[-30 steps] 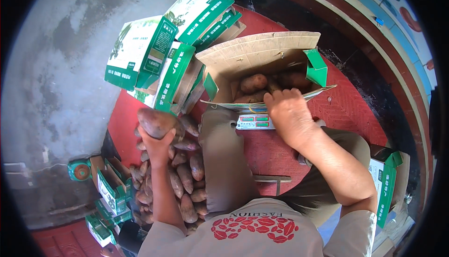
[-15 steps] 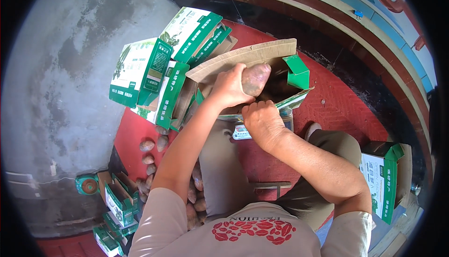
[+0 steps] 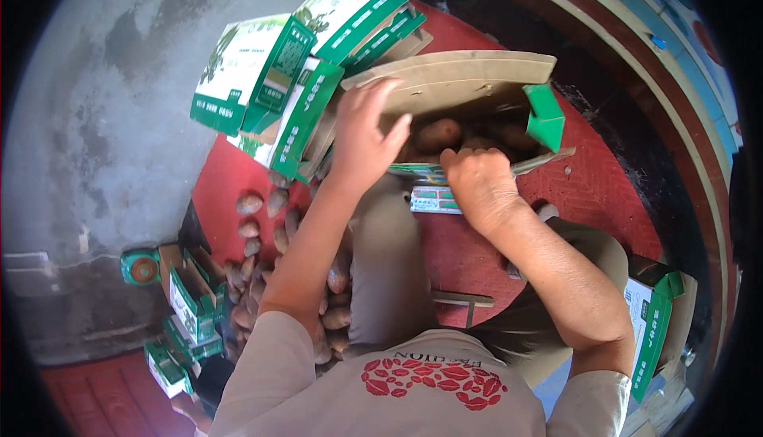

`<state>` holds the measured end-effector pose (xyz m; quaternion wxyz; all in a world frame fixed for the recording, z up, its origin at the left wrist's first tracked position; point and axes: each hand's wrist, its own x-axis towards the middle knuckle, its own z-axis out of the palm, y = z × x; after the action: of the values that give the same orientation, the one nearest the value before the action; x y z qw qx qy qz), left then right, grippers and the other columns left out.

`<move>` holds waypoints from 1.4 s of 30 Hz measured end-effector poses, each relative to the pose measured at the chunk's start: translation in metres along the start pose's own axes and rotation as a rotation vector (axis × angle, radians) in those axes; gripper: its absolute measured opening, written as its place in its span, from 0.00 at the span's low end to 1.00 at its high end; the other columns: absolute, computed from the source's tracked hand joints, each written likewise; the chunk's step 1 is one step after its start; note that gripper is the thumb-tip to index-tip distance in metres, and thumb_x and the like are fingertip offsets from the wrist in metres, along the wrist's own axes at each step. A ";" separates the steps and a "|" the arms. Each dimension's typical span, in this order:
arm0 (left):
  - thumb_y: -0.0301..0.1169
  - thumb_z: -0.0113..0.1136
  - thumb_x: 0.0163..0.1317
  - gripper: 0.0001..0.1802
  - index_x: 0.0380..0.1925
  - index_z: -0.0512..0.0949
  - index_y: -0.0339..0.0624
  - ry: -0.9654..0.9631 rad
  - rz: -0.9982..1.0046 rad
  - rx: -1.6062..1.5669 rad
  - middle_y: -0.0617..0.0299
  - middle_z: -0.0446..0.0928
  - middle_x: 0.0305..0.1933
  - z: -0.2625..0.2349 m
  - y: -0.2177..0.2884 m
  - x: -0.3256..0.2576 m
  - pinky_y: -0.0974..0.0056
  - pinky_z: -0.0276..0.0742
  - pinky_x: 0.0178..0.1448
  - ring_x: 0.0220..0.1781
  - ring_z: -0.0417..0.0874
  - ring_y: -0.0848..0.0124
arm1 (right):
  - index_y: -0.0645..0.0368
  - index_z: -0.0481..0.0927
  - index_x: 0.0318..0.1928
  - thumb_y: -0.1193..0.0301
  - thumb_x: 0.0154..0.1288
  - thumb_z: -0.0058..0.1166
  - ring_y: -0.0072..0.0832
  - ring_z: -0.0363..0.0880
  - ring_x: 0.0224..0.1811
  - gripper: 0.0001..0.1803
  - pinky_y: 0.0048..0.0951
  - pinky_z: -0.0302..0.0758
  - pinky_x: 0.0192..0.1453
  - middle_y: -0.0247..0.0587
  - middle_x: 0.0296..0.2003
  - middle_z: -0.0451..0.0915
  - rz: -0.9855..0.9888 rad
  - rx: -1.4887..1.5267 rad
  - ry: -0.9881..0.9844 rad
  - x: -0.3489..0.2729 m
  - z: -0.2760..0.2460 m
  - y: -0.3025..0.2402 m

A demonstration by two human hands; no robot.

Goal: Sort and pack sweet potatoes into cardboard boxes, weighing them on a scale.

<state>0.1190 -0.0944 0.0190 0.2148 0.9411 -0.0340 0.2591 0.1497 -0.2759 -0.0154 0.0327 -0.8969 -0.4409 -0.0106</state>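
In front of me stands an open cardboard box (image 3: 453,79), green and white outside and brown inside, its far flap raised. Several reddish-brown sweet potatoes (image 3: 439,135) lie in it, partly in shadow. My left hand (image 3: 366,131) is over the box's left end with fingers spread and nothing in them. At the near edge, the fingers of my right hand (image 3: 481,187) curl over the rim and grip it. Below that edge a small white panel with red and green markings (image 3: 435,200) shows; what it belongs to is hidden.
Green and white boxes (image 3: 254,63) are piled at the far left. More sweet potatoes (image 3: 338,318) lie on the red floor by my left leg. Open cartons (image 3: 195,294) stand at the lower left, another box (image 3: 656,318) at the right. A tiled wall edge curves behind.
My left hand has let go of a large sweet potato, which was over the box, and moved slightly left with its fingers opened. My right hand still grips the rim.
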 end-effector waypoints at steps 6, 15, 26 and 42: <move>0.21 0.61 0.49 0.20 0.45 0.75 0.38 0.218 -0.310 0.046 0.50 0.77 0.46 -0.044 -0.061 -0.133 0.55 0.73 0.53 0.48 0.77 0.52 | 0.51 0.76 0.30 0.73 0.52 0.53 0.28 0.82 0.29 0.03 0.27 0.76 0.32 0.34 0.25 0.80 -0.062 -0.058 0.110 0.003 0.003 0.001; 0.29 0.64 0.48 0.14 0.38 0.78 0.42 -0.249 -0.817 0.127 0.51 0.78 0.42 0.014 -0.111 -0.395 0.54 0.74 0.52 0.47 0.78 0.53 | 0.54 0.72 0.28 0.79 0.48 0.52 0.34 0.80 0.29 0.07 0.33 0.76 0.34 0.38 0.25 0.76 -0.137 -0.025 0.133 0.001 -0.002 0.003; 0.47 0.62 0.52 0.35 0.58 0.68 0.45 -0.986 -1.032 0.108 0.49 0.74 0.55 0.041 -0.061 -0.444 0.50 0.69 0.58 0.57 0.74 0.55 | 0.56 0.69 0.28 0.81 0.51 0.51 0.38 0.78 0.30 0.07 0.35 0.76 0.33 0.40 0.24 0.74 -0.119 0.001 0.092 0.002 -0.003 -0.001; 0.43 0.75 0.36 0.56 0.65 0.52 0.49 -0.950 -1.313 0.134 0.47 0.69 0.55 0.054 -0.048 -0.429 0.55 0.71 0.59 0.57 0.74 0.53 | 0.58 0.72 0.31 0.78 0.57 0.53 0.42 0.78 0.32 0.04 0.39 0.74 0.35 0.45 0.26 0.75 -0.076 0.099 0.040 0.006 -0.007 -0.009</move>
<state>-0.2175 -0.0943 -0.2571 0.2288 0.7894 0.4530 -0.3454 0.1466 -0.2663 -0.0074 0.0855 -0.8764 -0.4739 -0.0078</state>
